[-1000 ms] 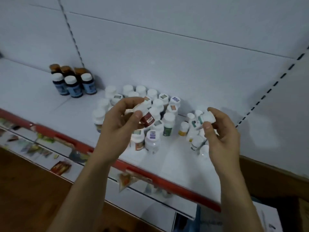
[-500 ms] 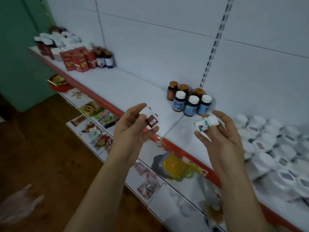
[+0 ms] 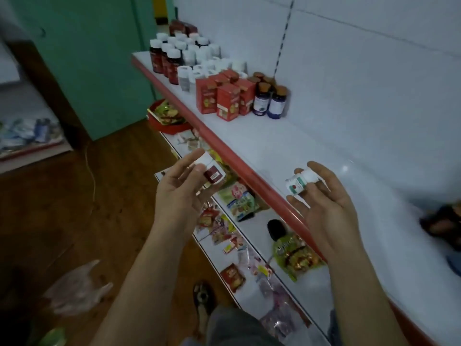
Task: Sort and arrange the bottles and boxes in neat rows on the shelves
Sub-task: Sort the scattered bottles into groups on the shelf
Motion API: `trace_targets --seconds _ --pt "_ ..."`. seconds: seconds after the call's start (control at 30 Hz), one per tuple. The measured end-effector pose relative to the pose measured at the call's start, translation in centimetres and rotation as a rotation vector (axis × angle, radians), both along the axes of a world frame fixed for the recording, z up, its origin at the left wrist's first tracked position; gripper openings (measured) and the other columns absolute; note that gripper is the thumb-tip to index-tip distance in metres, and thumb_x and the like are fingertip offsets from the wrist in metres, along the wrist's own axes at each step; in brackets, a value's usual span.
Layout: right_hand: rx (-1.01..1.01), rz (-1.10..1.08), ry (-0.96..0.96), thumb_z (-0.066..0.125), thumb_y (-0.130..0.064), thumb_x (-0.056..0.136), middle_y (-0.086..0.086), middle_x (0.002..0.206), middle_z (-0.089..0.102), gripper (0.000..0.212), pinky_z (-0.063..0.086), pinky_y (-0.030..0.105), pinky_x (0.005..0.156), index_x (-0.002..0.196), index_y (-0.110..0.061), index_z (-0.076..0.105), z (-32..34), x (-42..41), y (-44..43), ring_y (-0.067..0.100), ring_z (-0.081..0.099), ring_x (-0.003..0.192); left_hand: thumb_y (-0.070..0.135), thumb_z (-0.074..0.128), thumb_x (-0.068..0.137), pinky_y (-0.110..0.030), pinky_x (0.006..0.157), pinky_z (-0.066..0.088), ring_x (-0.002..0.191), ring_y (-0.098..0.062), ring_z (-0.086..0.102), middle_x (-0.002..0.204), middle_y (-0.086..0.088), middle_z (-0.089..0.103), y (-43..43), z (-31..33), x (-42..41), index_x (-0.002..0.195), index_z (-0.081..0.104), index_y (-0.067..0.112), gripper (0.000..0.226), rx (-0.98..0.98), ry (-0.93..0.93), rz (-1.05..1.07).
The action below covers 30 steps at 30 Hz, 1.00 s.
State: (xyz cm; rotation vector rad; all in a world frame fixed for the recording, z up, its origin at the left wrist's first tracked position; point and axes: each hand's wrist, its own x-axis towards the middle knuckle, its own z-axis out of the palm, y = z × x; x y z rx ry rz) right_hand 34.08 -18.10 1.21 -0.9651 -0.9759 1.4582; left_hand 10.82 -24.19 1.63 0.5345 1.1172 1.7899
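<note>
Left hand grip: closed around a red-labelled bottle. Right hand grip: fingers curled about a white bottle, apparently green-labelled, above the shelf.

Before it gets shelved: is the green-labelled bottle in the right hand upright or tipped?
Tipped: the green-labelled bottle lies sideways in the right hand, white cap toward the wall.

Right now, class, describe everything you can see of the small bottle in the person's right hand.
The small bottle is white and plastic-looking, with a white cap and a green-and-red label. It lies tilted, cap toward the upper right, held in the fingers of the right hand, above the white shelf near its red front edge.
</note>
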Motion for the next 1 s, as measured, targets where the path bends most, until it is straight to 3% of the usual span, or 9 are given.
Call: trace_targets --seconds 0.17,0.33,0.43,0.5,0.73,0.87,1.0 --pt "-0.012 0.122 -0.036 0.052 0.002 0.1 0.017 0.127 0.065 0.034 0.059 0.038 0.082 0.124 -0.016 0.067 0.4 -14.3 11.4 0.03 0.067 0.109 0.007 0.057 0.1 -0.056 0.095 0.056 0.109 -0.037 0.07 0.124 -0.024 0.067 9.1 2.4 -13.8 0.121 0.069 0.012 0.025 -0.013 0.076 0.075" --pt "0.071 0.265 -0.042 0.051 0.004 0.1 0.006 0.113 0.065 0.034 0.057 0.037 0.079 0.121 -0.017 0.066 3.1 -29.6 21.6 0.02 0.067 0.097 0.005 0.055 0.1 -0.032 0.072 0.061 0.095 -0.022 0.074 0.099 -0.002 0.077 15.6 3.9 -27.0 0.116 0.068 0.014 0.022 0.027 0.064 0.216" --pt "0.085 0.311 -0.024 0.051 0.003 0.101 0.012 0.115 0.062 0.033 0.058 0.04 0.08 0.125 -0.014 0.064 3.1 -38.4 26.1 0.023 0.065 0.096 0.007 0.056 0.1 -0.029 0.069 0.06 0.096 -0.02 0.074 0.102 -0.001 0.074 19.1 2.4 -34.6 0.122 0.066 0.014 0.025 0.008 0.042 0.251" --pt "0.079 0.321 -0.015 0.05 0.003 0.101 0.01 0.11 0.064 0.032 0.057 0.035 0.075 0.123 -0.014 0.064 2.3 -44.1 28.5 0.021 0.065 0.092 0.008 0.057 0.1 -0.03 0.072 0.061 0.098 -0.021 0.072 0.104 -0.003 0.072 21.8 1.1 -40.0 0.126 0.065 0.015 0.029 -0.008 0.036 0.251" --pt "0.018 0.194 -0.016 0.056 0.001 0.099 0.005 0.103 0.068 0.029 0.059 0.039 0.081 0.111 -0.021 0.071 0.7 -63.0 36.3 0.024 0.067 0.098 0.011 0.06 0.098 -0.031 0.077 0.06 0.104 -0.022 0.073 0.109 -0.001 0.073 32.7 0.6 -59.8 0.12 0.071 0.019 0.026 -0.058 0.017 0.172" --pt "0.026 0.087 -0.021 0.056 0.002 0.099 0.001 0.104 0.07 0.03 0.057 0.039 0.082 0.115 -0.02 0.069 1.8 -70.4 41.9 0.023 0.07 0.1 0.014 0.064 0.094 -0.034 0.081 0.061 0.104 -0.023 0.072 0.115 -0.006 0.072 40.5 2.2 -68.3 0.12 0.072 0.017 0.028 -0.052 0.046 0.074" --pt "0.025 -0.004 -0.026 0.058 -0.002 0.1 0.002 0.112 0.071 0.033 0.058 0.039 0.086 0.125 -0.021 0.068 1.6 -74.5 47.6 0.025 0.071 0.106 0.021 0.069 0.083 -0.037 0.082 0.058 0.098 -0.023 0.072 0.105 -0.005 0.076 48.5 2.0 -73.1 0.12 0.071 0.013 0.037 -0.045 0.042 -0.058"
